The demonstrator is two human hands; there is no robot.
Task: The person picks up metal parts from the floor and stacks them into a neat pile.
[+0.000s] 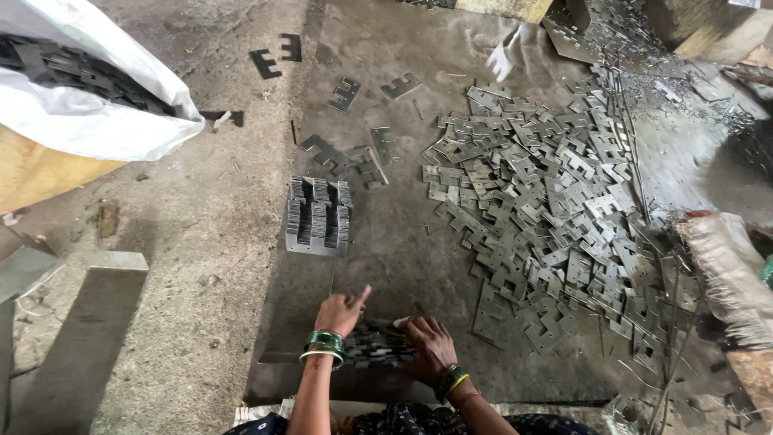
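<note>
Both hands are pressing in on a small stack of E-shaped metal plates (377, 342) lying on the dark metal sheet (386, 242) close to the person's knees: the left hand (340, 312) is bracing the stack's left end with its fingers curled and the forefinger sticking up, and the right hand (430, 348) is cupping the right end with fingers folded over the plates. A finished, squared-up stack of plates (319, 216) is standing farther up the sheet, well apart from the hands. A wide loose heap of plates (547, 201) is spreading to the right, and a white sack (97, 121) filled with more plates is sitting at the upper left.
</note>
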